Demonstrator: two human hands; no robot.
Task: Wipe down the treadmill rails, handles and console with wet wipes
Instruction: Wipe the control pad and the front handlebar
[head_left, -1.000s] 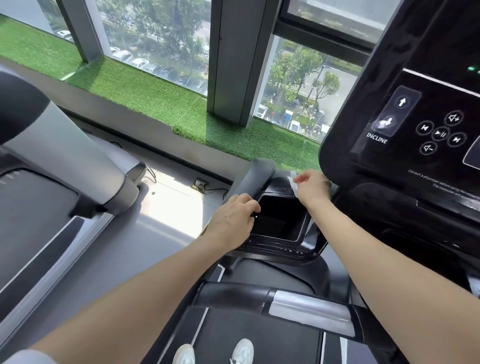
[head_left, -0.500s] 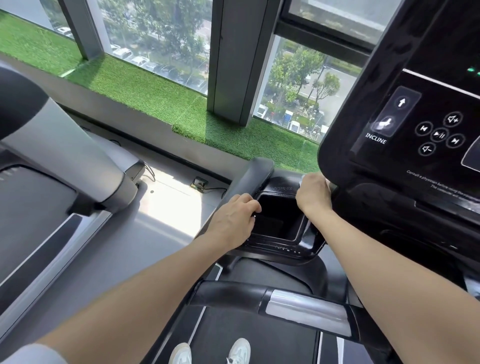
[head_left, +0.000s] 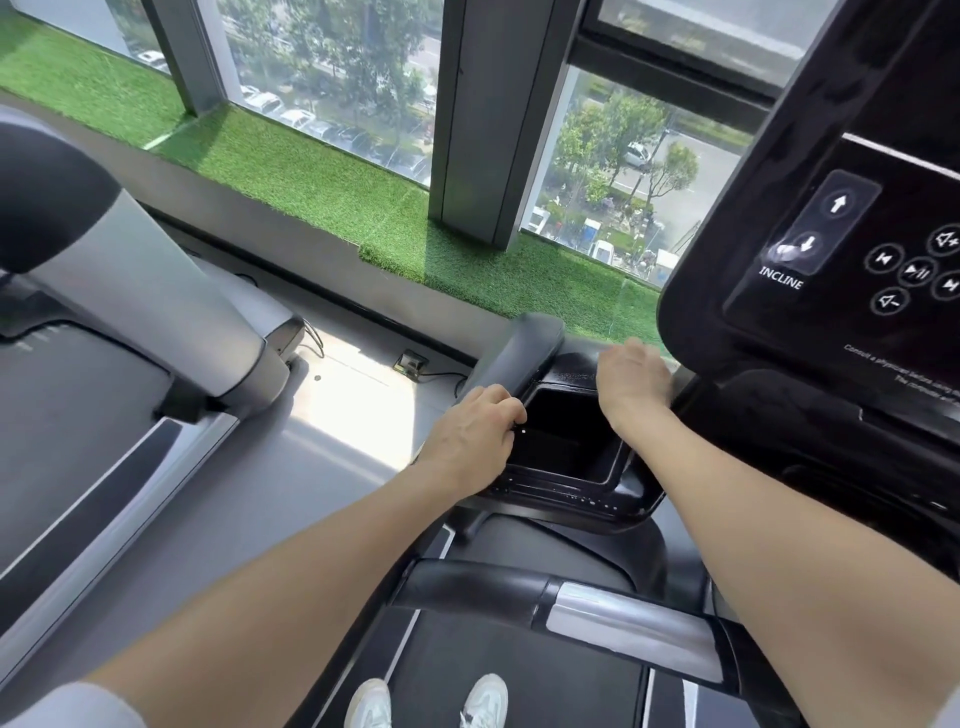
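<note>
Black treadmill tray (head_left: 618, 475), both hands (head_left: 470, 441) on it

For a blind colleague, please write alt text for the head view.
The person's left hand grips the black treadmill handle while the right hand presses the glossy black tray rim under the black console; no wipe shows.

I see black glossy console (head_left: 852, 249) at upper right, tilted, INCLINE arrows and media buttons lit white. Below-left, open black cup tray (head_left: 566, 441), dark inside. Curved black handle (head_left: 514, 358) rising along tray's left edge. Black-and-silver front handlebar (head_left: 597, 618) across belt. Wipe not visible to me.
</note>
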